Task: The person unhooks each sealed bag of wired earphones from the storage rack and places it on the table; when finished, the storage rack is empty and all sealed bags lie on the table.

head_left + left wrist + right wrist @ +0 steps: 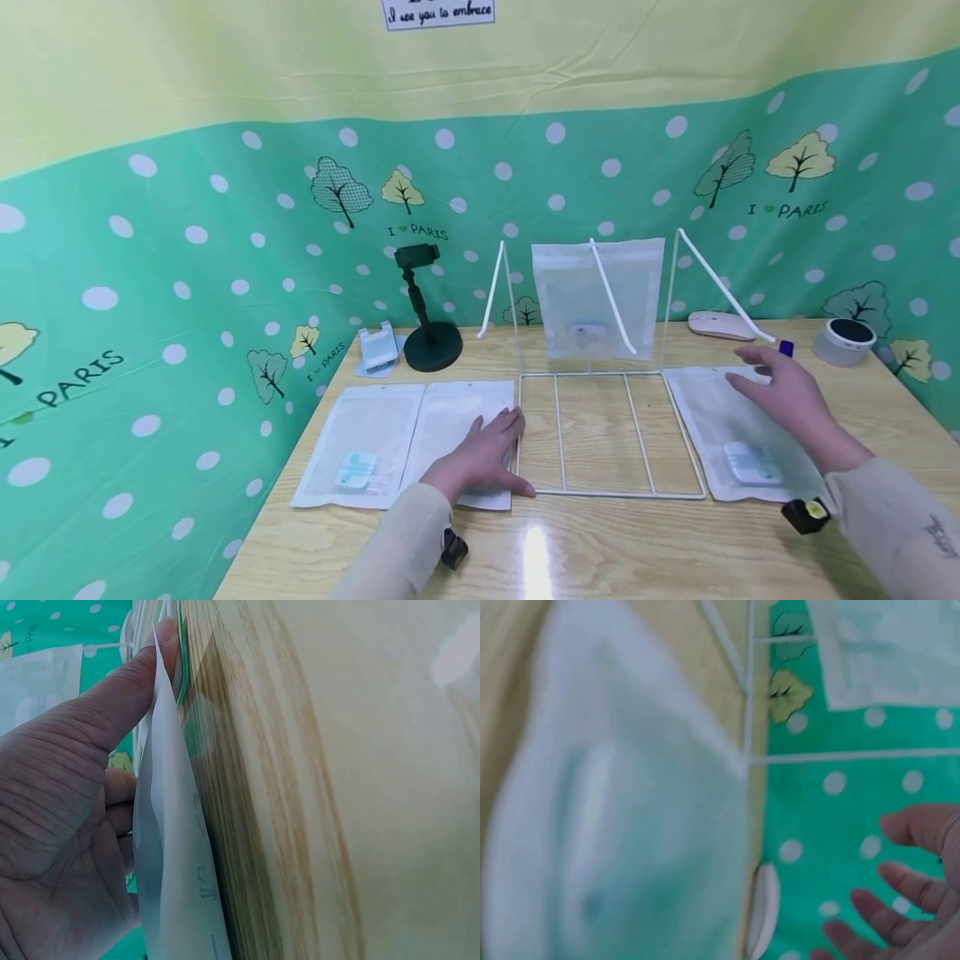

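- The left hand [480, 454] lies flat with straight fingers on a frosted pouch [457, 433], just left of the white wire rack [609, 433] on the tabletop [600, 550]; it grasps nothing.
- The right hand [783, 396] hovers with relaxed, spread fingers above another pouch [738, 433] lying right of the rack; it holds nothing.
- A third pouch [597, 296] stands upright in the rack.
- A pink mouse [720, 325] sits behind.
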Tool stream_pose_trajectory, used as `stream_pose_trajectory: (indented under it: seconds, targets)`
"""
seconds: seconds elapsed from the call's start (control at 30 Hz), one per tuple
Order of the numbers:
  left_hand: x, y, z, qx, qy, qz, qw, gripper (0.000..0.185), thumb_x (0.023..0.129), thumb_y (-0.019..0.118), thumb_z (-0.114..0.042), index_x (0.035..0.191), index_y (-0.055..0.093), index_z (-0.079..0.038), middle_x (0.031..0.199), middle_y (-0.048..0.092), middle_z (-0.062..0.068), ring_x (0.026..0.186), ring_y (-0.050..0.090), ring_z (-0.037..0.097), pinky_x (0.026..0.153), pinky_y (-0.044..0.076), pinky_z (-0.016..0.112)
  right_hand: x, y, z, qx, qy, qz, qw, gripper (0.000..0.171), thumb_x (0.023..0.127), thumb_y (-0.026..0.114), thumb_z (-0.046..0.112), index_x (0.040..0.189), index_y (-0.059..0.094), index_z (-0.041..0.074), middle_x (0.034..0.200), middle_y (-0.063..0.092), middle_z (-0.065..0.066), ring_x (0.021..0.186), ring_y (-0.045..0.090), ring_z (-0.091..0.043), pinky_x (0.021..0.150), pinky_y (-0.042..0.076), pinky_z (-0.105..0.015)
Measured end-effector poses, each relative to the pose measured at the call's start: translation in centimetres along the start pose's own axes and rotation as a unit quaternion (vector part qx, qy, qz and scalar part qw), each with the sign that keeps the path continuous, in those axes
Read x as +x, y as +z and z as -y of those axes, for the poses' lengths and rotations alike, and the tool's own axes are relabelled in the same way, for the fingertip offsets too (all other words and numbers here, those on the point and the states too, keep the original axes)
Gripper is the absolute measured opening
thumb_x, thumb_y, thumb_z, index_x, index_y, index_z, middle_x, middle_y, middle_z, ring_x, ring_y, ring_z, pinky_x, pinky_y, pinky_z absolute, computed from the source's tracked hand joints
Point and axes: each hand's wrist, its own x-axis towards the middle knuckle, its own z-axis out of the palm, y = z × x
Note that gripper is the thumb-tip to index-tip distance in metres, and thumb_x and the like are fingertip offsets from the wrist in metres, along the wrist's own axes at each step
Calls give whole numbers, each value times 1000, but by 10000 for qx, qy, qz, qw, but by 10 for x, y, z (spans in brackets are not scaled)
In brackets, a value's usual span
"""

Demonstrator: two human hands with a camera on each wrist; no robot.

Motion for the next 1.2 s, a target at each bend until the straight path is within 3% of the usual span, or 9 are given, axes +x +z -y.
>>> stream_pose_trajectory:
  seconds: [0.13, 0.27, 0.47, 0.73, 0.9, 1.2]
  targets:
    - [0, -1, -1, -13, 5, 10, 10000, 113, 69, 77, -65, 155, 27, -11, 162, 17, 4, 149, 10, 20, 118, 8, 52, 9, 4, 27, 419, -399, -35, 9983, 52, 99, 57, 30, 134, 47, -7, 131, 49, -32, 117, 48, -52, 89, 46, -63]
    - [1, 0, 0, -2, -25, 7, 10000, 113, 69, 76, -66, 155, 27, -11, 162, 17, 4, 149, 10, 20, 119, 8, 52, 18, 8, 51, 865, -534, 56, 9948, 50, 100, 56, 32, 134, 50, -4, 130, 52, -27, 115, 53, -46, 92, 46, -60]
    - [1, 1, 1, -59, -16, -18, 10000, 113, 69, 77, -65, 155, 27, -11, 162, 17, 4, 149, 10, 20, 119, 7, 52, 32, 15, 75, 1317, -1047, 168, 9856, 55, 100, 56, 23, 142, 38, -7, 135, 48, -31, 119, 51, -48, 97, 43, -59]
    - [1, 2, 2, -43, -5, -26, 10000, 113, 69, 76, -66, 155, 27, -12, 163, 16, 4, 149, 10, 19, 119, 7, 51, 45, 26, 87, 2077, -647, 650, 9739, 75, 99, 58, 33, 153, 18, 0, 148, 34, -30, 134, 35, -47, 107, 32, -61]
    - [1, 1, 0, -64, 14, -39, 10000, 113, 69, 77, -65, 155, 27, -11, 162, 17, 4, 149, 10, 20, 119, 6, 51, 49, 32, 90, 2239, -626, 571, 9709, 73, 99, 58, 33, 153, 21, 2, 142, 43, -28, 130, 42, -42, 106, 34, -59]
    - [1, 2, 1, -96, -45, -10, 9999, 113, 69, 77, -65, 155, 26, -12, 163, 16, 3, 149, 9, 19, 119, 5, 50, 52, 37, 98, 2327, -632, 405, 9696, 59, 101, 53, 30, 150, 32, 3, 127, 54, -25, 114, 52, -30, 96, 41, -43]
